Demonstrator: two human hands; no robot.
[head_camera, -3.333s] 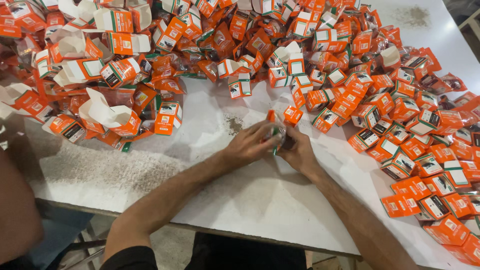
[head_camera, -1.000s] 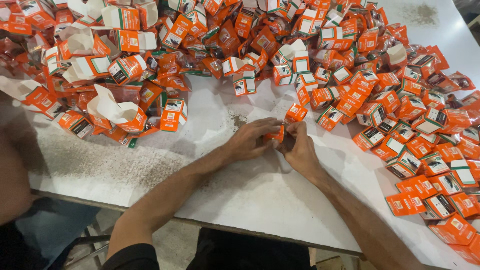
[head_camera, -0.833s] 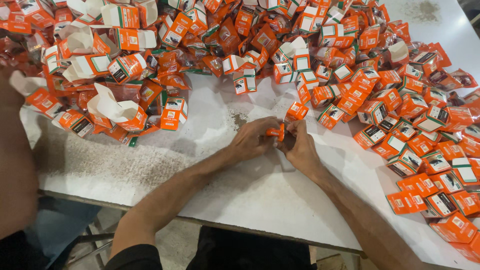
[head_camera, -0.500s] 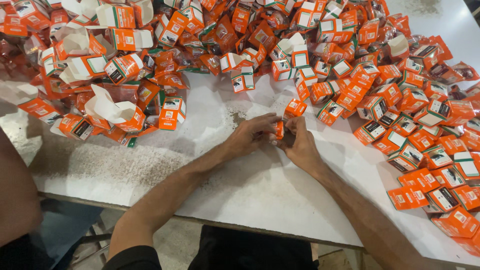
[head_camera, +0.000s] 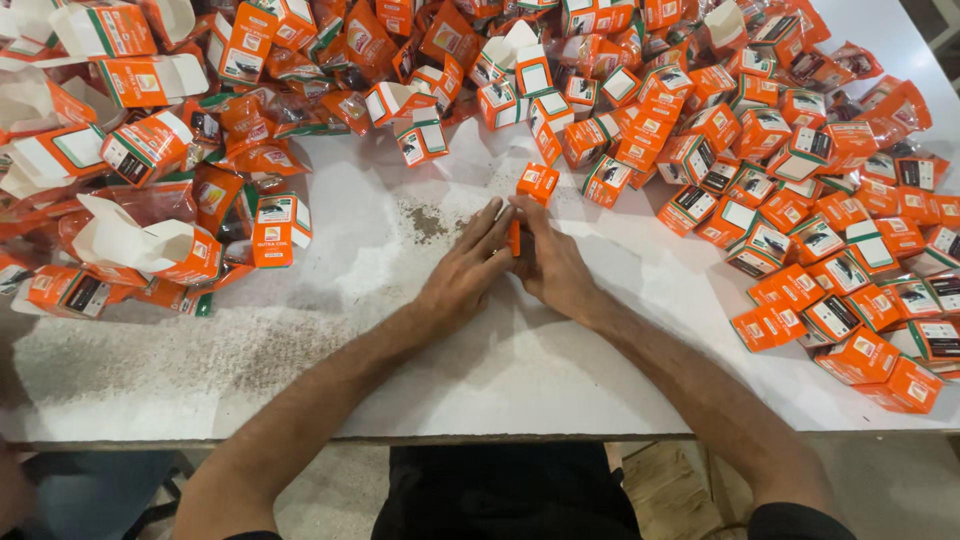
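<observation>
Fingers (head_camera: 492, 222) of the left hand (head_camera: 463, 278) and those of the right hand (head_camera: 553, 268) press together from either side on a small orange carton (head_camera: 515, 238), held edge-on between them just above the white surface (head_camera: 480, 370); both hands are closed on it, palms down, wrists resting on the top.

At twelve o'clock from the hands, just beyond the fingertips, a second small orange carton (head_camera: 537, 183) lies on its own. A smear of dark grit (head_camera: 428, 222) marks the surface at ten o'clock, and a wider speckled, dusty patch (head_camera: 170, 345) spreads toward eight and nine o'clock.

From one through four o'clock lies a dense heap of closed small orange, white and green boxes (head_camera: 800, 200), many touching or overlapping, running out to the right edge. From nine through twelve o'clock sits a looser pile of larger cartons (head_camera: 150, 150) in the same colours, several with flaps open and white insides showing (head_camera: 110, 230), mixed with shiny orange pouches (head_camera: 230, 190). What the closed boxes hold cannot be seen.

Beneath the near edge, a pale floor (head_camera: 340, 490) and the person's dark clothing (head_camera: 500, 495) show.
</observation>
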